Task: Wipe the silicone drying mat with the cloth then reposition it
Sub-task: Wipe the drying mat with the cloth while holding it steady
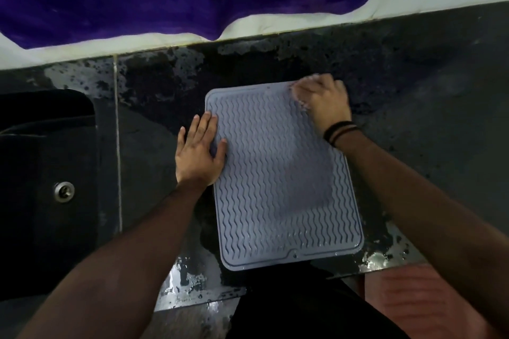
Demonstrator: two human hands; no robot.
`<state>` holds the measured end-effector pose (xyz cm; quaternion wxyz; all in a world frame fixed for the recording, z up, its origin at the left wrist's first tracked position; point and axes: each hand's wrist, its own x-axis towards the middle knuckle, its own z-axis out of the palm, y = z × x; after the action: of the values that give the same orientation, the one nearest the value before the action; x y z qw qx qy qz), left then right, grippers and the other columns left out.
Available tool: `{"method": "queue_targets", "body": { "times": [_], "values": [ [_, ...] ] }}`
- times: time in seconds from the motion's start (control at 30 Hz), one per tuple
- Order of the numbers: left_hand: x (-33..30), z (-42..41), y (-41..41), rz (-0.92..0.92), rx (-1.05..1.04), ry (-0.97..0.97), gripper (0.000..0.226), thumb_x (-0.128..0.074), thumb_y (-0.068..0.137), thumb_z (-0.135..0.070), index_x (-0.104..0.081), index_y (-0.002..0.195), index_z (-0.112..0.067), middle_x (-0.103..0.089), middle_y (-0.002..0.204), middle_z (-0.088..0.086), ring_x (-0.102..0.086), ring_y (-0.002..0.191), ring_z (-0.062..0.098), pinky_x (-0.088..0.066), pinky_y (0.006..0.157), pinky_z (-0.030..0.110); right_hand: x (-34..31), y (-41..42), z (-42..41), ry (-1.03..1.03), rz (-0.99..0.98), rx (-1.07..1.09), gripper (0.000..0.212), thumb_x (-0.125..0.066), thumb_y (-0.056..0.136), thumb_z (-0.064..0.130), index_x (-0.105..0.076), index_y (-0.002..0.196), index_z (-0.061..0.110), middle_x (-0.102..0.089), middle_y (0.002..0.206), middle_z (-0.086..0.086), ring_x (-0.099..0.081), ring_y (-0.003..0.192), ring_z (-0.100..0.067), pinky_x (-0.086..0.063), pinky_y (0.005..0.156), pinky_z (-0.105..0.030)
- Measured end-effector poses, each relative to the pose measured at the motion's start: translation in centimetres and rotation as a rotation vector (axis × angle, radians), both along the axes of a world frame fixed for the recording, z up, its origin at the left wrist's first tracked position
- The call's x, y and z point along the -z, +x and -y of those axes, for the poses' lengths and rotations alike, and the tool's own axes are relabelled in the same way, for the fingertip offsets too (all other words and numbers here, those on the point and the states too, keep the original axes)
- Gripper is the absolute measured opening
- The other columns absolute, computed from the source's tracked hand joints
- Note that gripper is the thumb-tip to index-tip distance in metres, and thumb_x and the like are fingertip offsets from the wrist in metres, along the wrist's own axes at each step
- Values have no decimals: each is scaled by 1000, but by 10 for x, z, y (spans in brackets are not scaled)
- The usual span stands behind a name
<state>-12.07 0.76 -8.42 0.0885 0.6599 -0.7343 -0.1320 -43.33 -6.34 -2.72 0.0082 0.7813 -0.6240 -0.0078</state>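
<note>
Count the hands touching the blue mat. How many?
2. The left hand lies flat on the drying mat's left edge. The right hand is at its far right corner, blurred, gripping a pale cloth that barely shows.

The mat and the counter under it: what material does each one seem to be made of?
The mat looks like soft silicone or rubber: matte grey-blue, with moulded wavy ridges and a raised border. The counter seems to be dark polished stone, perhaps granite: glossy wet patches reflect light along its front edge. The pale cloth in the right hand is too blurred to judge.
</note>
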Motion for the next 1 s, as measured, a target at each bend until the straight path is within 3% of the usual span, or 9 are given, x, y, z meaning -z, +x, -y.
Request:
{"method": "queue_targets", "body": {
  "times": [0.13, 0.23, 0.33, 0.47, 0.6, 0.8, 0.9, 1.0],
  "values": [
    [-1, -1, -1, -9, 3, 6, 63, -34, 104, -48, -20, 161, -27, -17, 168, -8, -10, 156, 13, -6, 127, 46, -7, -15, 4, 2, -64, 117, 37, -48, 91, 7, -61, 125, 16, -61, 128, -5, -45, 115, -36, -38, 87, -44],
    [-2, -1, -1, -13, 2, 6, 63, -36, 105, -46, -19, 161, -26, -16, 168, -7, -9, 156, 14, -5, 127, 46, -17, 21, 8, -51, 62, 181, 34, -50, 85, 5, -64, 114, 16, -64, 119, -9, -47, 113, -34, -40, 87, -43],
    [-3, -2, -2, 2, 7, 12, 63, -36, 105, -46, -18, 162, -26, -15, 168, -8, -8, 156, 13, -5, 127, 46, -25, 86, 13, -80, 202, 35, 37, -52, 85, 12, -61, 120, 16, -60, 125, -10, -47, 115, -34, -41, 90, -45],
    [-3, 0, -2, 9, -1, 31, 63, -34, 105, -48, -17, 162, -28, -14, 169, -9, -6, 156, 12, -3, 127, 44, -14, 160, 12, 55, -64, -161, 40, -46, 92, 15, -52, 131, 17, -54, 132, -5, -40, 126, -30, -33, 101, -47],
    [-2, -1, -1, 17, -3, 26, 63, -32, 104, -49, -19, 161, -28, -15, 168, -8, -8, 156, 12, -4, 127, 45, 0, 101, 11, 57, -27, -107, 43, -49, 94, 21, -47, 136, 22, -49, 138, -2, -35, 129, -29, -31, 99, -48],
    [-4, -2, -1, 3, 3, 24, 63, -31, 104, -49, -19, 161, -26, -15, 169, -7, -7, 156, 13, -4, 127, 46, -4, -33, -1, -8, -51, 229, 31, -58, 88, 12, -65, 118, 18, -66, 117, -11, -46, 111, -37, -35, 92, -49],
    [-5, -1, -2, -2, 8, 39, 65, -26, 102, -51, -18, 162, -26, -13, 169, -7, -6, 156, 13, -3, 127, 46, -11, -27, 2, 7, -74, 232, 33, -54, 86, 5, -64, 116, 13, -65, 118, -15, -45, 112, -39, -36, 90, -48],
    [-6, -1, -2, -6, 9, 40, 66, -24, 101, -52, -18, 162, -26, -13, 169, -7, -5, 156, 12, -3, 127, 46, -18, 21, 8, -47, 77, 170, 38, -53, 84, 4, -62, 119, 14, -64, 122, -13, -47, 112, -37, -37, 87, -44]
  ]
}}
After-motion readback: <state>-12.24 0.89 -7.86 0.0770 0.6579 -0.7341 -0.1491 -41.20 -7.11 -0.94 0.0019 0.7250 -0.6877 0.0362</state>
